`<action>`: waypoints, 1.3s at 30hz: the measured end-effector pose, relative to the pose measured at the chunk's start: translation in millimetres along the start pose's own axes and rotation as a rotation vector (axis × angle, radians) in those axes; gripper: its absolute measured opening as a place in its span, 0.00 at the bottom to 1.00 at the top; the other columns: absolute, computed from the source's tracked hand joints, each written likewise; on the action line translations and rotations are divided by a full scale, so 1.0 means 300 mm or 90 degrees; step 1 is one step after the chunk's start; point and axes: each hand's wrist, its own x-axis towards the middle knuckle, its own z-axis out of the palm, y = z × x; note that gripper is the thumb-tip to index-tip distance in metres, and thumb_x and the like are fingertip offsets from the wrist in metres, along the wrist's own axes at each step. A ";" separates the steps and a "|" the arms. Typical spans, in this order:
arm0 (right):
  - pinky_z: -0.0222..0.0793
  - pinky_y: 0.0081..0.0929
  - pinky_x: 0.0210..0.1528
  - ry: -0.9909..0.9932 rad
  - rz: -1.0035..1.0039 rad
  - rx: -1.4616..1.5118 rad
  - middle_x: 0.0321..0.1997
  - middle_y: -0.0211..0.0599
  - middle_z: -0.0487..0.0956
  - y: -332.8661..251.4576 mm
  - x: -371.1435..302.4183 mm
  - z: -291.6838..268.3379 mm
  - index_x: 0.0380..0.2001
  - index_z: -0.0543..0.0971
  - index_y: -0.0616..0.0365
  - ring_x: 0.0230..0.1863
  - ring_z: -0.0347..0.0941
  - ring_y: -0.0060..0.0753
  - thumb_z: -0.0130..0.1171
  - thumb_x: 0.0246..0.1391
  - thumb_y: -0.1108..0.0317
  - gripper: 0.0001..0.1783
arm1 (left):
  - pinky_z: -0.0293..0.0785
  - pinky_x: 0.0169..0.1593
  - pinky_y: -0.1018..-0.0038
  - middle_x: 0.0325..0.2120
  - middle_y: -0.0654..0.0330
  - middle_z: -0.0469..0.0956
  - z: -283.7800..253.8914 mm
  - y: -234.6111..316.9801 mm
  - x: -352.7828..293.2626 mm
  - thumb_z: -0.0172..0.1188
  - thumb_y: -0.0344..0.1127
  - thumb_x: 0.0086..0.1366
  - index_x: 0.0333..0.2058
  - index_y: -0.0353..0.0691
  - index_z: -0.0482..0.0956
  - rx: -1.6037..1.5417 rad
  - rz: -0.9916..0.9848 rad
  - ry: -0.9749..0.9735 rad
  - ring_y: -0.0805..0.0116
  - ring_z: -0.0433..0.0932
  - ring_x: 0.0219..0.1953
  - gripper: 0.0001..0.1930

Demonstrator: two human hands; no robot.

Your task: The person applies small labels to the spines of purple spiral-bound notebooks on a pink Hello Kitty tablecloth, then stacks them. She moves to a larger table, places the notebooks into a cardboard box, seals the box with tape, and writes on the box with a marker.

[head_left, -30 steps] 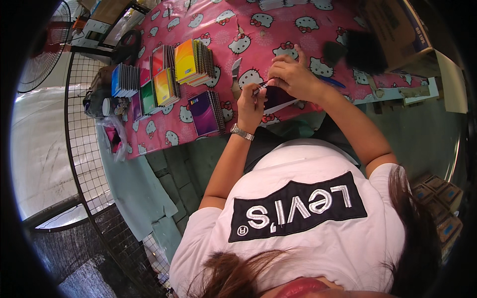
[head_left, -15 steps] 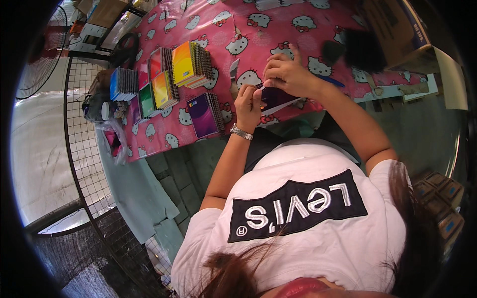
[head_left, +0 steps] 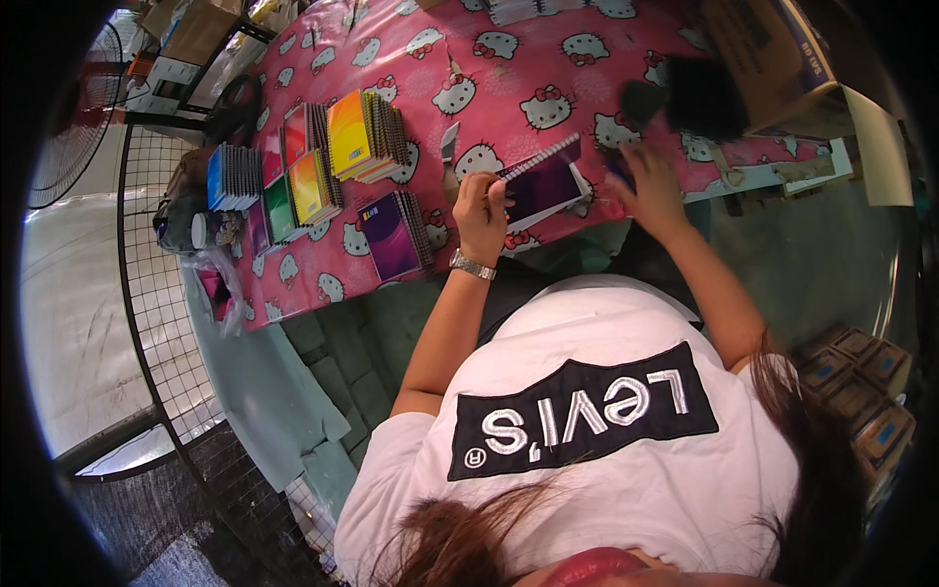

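Note:
A dark purple spiral notebook (head_left: 544, 190) lies tilted at the table's near edge, its white coil along the far side and pale page edges showing. At its left end, my left hand (head_left: 481, 217) has its fingers and thumb closed on the notebook. To the right of the notebook, my right hand (head_left: 653, 191) is over the table, smeared by motion. A slim blue tool (head_left: 618, 174), perhaps a pen, shows at its fingertips; whether the fingers grip it is unclear. Left of my left hand lies a small stack of purple spiral notebooks (head_left: 389, 235).
Stacks of yellow notebooks (head_left: 354, 137), blue notebooks (head_left: 233, 178) and green notebooks (head_left: 280, 207) stand on the left of the pink patterned table cover (head_left: 440, 54). A cardboard box (head_left: 773, 64) and a black object (head_left: 704, 98) sit at the far right.
My right hand has left the notebook and moved right and nearer to me, over the blue tool. More of the notebook's face and coil shows. My left hand keeps its hold.

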 end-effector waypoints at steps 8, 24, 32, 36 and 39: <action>0.63 0.40 0.56 -0.012 0.189 0.292 0.51 0.43 0.72 -0.043 -0.066 -0.003 0.58 0.70 0.56 0.54 0.67 0.46 0.63 0.50 0.60 0.31 | 0.76 0.24 0.81 0.31 0.59 0.77 0.007 0.005 0.005 0.60 0.28 0.64 0.42 0.34 0.73 -0.065 -0.081 0.024 0.76 0.81 0.27 0.10; 0.70 0.36 0.51 -0.197 -0.003 0.447 0.46 0.41 0.73 -0.383 0.082 -0.129 0.51 0.75 0.62 0.44 0.71 0.41 0.67 0.44 0.64 0.29 | 0.72 0.32 0.83 0.33 0.61 0.78 0.009 0.022 -0.019 0.53 0.11 0.53 0.38 0.33 0.76 0.034 -0.018 0.108 0.77 0.78 0.31 0.15; 0.68 0.24 0.49 -0.354 0.232 0.817 0.48 0.37 0.74 -0.327 0.104 -0.156 0.57 0.70 0.55 0.47 0.72 0.31 0.60 0.55 0.68 0.25 | 0.73 0.27 0.79 0.32 0.59 0.78 -0.085 0.080 -0.063 0.60 0.23 0.61 0.35 0.36 0.76 -0.070 -0.220 0.175 0.76 0.78 0.27 0.04; 0.65 0.40 0.56 -0.090 0.083 0.319 0.49 0.46 0.73 -0.086 0.041 -0.068 0.57 0.68 0.55 0.52 0.69 0.50 0.62 0.50 0.66 0.30 | 0.80 0.20 0.77 0.29 0.62 0.74 -0.322 0.098 -0.112 0.59 0.28 0.65 0.37 0.36 0.72 -0.257 -0.291 0.480 0.76 0.76 0.24 0.05; 0.62 0.46 0.57 -0.129 0.080 0.147 0.49 0.45 0.73 0.050 -0.042 -0.009 0.57 0.68 0.53 0.54 0.66 0.52 0.63 0.49 0.64 0.30 | 0.78 0.25 0.76 0.32 0.61 0.75 -0.451 0.040 -0.203 0.60 0.29 0.64 0.38 0.36 0.73 -0.137 -0.315 0.514 0.74 0.75 0.27 0.06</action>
